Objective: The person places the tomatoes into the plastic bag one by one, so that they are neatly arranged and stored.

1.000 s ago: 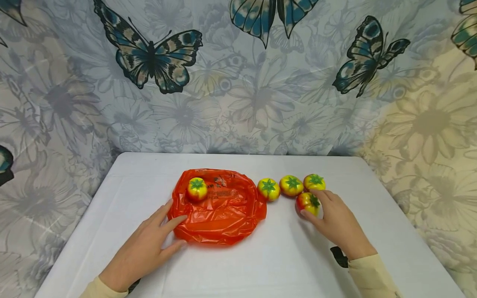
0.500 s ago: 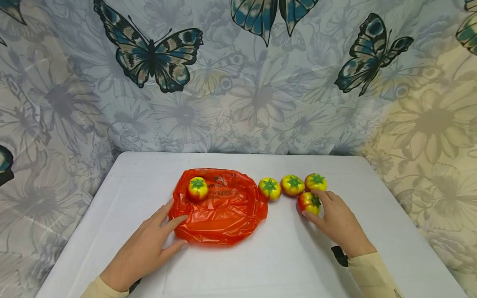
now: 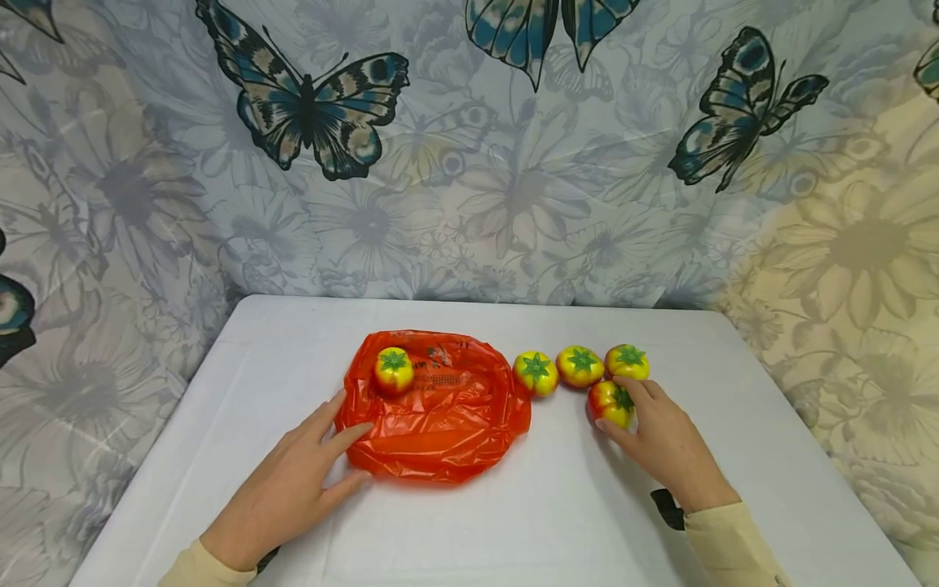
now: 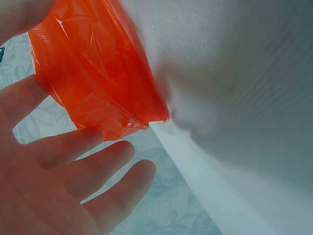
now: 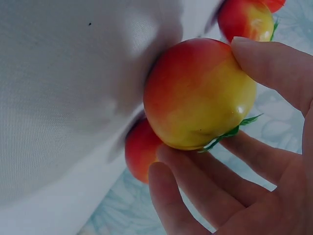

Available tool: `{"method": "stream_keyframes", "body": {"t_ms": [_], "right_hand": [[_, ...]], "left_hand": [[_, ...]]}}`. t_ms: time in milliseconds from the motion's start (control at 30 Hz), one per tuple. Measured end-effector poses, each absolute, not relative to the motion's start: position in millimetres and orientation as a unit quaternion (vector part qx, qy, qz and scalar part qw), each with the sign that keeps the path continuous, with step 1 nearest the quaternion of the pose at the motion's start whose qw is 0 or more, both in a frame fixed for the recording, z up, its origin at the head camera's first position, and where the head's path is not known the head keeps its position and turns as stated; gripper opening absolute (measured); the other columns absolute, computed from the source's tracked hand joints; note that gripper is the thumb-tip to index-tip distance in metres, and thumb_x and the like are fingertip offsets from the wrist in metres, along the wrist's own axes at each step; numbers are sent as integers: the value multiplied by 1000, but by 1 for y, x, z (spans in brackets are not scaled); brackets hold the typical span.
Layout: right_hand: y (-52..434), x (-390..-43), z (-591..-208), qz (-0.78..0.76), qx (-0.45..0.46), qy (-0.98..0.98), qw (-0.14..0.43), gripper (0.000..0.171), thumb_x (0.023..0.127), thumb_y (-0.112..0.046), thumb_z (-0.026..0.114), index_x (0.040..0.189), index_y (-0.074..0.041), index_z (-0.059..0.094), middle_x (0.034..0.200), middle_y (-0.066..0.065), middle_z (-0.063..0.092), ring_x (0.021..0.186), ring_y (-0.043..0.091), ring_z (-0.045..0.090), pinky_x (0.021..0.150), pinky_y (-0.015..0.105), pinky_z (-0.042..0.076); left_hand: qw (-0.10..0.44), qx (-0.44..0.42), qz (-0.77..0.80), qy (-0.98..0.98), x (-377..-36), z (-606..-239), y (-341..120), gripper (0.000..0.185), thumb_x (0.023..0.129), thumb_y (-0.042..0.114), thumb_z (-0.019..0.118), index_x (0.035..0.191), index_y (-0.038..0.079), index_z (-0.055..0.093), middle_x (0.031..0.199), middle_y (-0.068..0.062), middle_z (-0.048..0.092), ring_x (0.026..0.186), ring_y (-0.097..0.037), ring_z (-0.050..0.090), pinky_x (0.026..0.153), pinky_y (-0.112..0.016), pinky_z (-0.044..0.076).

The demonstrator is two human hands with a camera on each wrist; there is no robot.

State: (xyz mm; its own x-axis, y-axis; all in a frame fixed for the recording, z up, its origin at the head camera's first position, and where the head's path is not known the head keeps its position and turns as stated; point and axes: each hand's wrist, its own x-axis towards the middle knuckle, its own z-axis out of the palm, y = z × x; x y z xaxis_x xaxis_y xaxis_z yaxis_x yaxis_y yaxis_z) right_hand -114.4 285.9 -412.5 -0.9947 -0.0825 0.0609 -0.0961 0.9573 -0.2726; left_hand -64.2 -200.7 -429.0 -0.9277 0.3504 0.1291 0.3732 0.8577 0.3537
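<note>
My left hand (image 3: 286, 481), fingers spread and fairly straight, touches the left edge of a crumpled red plastic bag (image 3: 447, 440) lying flat. In the left wrist view its fingertips lie along the edge of the bag (image 4: 98, 73). One red-and-yellow tomato (image 3: 394, 371) with a green star-shaped top sits on the bag's far left part. My right hand (image 3: 667, 444) holds another tomato (image 3: 607, 404) between thumb and fingers, close over the table. In the right wrist view the thumb presses one side of this tomato (image 5: 195, 93), with fingertips on the other side.
Three more tomatoes stand in a row right of the bag: a left one (image 3: 535, 373), a middle one (image 3: 579, 366) and a right one (image 3: 627, 361). All this is on a white-covered table (image 3: 469, 538). A butterfly-patterned cloth (image 3: 513, 204) hangs behind it.
The head view has shifted slightly, so everything sits a little further right. Neither hand has visibly moved against the bag or the tomatoes.
</note>
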Motion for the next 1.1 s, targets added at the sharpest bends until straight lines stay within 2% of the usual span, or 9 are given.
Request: {"method": "stream_keyframes", "body": {"t_ms": [400,633,900,1100], "right_hand": [[282,-112,-399,129,50,-990,17,77,94,-37,85,153,0,52,141,34,59,119,56,65,99,73,54],[274,-112,-381,127,81,-987,59,76,93,-36,86,152,-1,54,141,32,61,115,54,68,97,71,57],[241,-123,-356,142,123,-980,71,69,94,-34,86,149,-3,57,145,26,61,125,49,66,100,68,57],[208,-138,-352,163,154,-972,69,68,94,-33,86,149,-6,58,144,21,62,122,43,69,100,61,61]], "left_hand": [[6,-165,-181,-969,-65,-427,-202,65,90,49,86,148,24,68,175,-18,35,151,-48,50,111,-68,53],[11,-169,-181,-969,-65,-427,-204,65,91,49,86,148,24,68,175,-19,36,150,-48,52,111,-67,54],[22,-178,-180,-967,-64,-425,-204,63,91,48,86,147,24,69,174,-18,37,148,-48,53,110,-66,55],[33,-190,-183,-964,-64,-427,-202,63,91,48,86,146,24,69,174,-20,38,147,-50,54,110,-66,54]]}}
